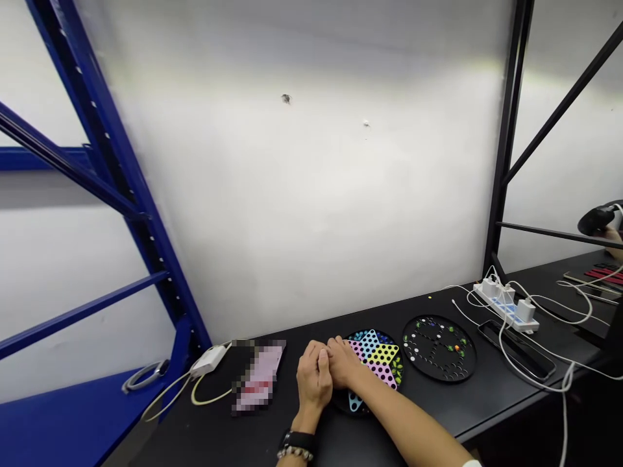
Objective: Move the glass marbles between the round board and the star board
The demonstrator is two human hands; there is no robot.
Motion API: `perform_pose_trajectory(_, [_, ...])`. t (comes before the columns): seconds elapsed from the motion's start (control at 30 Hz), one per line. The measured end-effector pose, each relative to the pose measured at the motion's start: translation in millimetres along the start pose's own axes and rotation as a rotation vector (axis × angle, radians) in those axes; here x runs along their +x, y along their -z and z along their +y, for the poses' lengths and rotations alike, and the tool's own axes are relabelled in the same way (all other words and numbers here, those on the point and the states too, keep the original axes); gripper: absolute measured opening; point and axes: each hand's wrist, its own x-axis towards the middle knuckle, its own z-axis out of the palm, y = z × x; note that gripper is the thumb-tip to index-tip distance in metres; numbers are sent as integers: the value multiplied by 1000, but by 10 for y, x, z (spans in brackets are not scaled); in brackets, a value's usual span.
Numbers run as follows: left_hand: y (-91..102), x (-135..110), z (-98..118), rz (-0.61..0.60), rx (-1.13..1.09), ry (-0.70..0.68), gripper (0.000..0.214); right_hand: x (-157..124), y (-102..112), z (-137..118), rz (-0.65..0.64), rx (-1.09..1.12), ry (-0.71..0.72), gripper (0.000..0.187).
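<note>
My left hand (pixel 313 379) and my right hand (pixel 343 363) rest together on the black table (pixel 243 434), fingers curled and touching each other, at the left edge of a round Chinese-checkers board (pixel 377 363) with a coloured star of holes. Whether anything is held between the fingers is hidden. A watch and a bead bracelet (pixel 296 446) sit on my left wrist. A second round black tray (pixel 439 347) with a few small coloured pegs lies to the right of the board.
A blurred-out flat item (pixel 259 383) and a white charger with cable (pixel 208 362) lie left of my hands. A power strip (pixel 506 301), white cables and a dark phone (pixel 516 349) are at the right. Blue shelving (pixel 121 188) stands left, a black frame (pixel 506 143) right. Another person's hand (pixel 614 237) shows far right.
</note>
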Motion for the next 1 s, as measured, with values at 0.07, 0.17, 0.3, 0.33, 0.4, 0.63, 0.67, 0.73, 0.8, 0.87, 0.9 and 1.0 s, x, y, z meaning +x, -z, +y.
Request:
perform_pose_trajectory(0.07, [-4, 12, -12, -30, 28, 32, 34, -4, -36, 25, 22, 20, 21, 22])
perform_pose_trajectory(0.17, [7, 36, -92, -68, 146, 202, 27, -4, -64, 43, 79, 137, -16, 20])
perform_pose_trajectory(0.3, [72, 58, -281, -139, 310, 442, 29, 14, 1, 77, 237, 470, -174, 26])
perform_pose_trajectory(0.33, [99, 61, -318, -156, 336, 453, 34, 20, 35, 102, 286, 568, -208, 27])
perform_pose_trajectory(0.4, [159, 59, -357, -146, 395, 446, 38, 24, 113, 189, 375, 769, -287, 27])
perform_pose_trajectory(0.63, [317, -17, -192, -276, 386, 439, 26, -274, 411, 717, 475, 1022, -431, 27])
perform_pose_trajectory(0.67, [348, -8, -160, -262, 364, 442, 28, -354, 450, 769, 476, 1036, -436, 28])
perform_pose_trajectory(0.73, [443, 19, -96, -159, 324, 467, 29, -523, 521, 836, 469, 1065, -436, 29])
perform_pose_trajectory(0.8, [585, 3, -20, -24, 283, 456, 30, -698, 578, 868, 468, 1078, -422, 31])
perform_pose_trajectory(0.87, [751, -115, 67, -53, 283, 371, 30, -875, 625, 903, 481, 1065, -401, 33])
perform_pose_trajectory(0.9, [833, -213, 107, -180, 295, 311, 28, -963, 648, 931, 490, 1054, -394, 34])
perform_pose_trajectory(1.0, [1034, -561, 176, -456, 374, 237, 23, -1234, 742, 1087, 538, 1008, -412, 36])
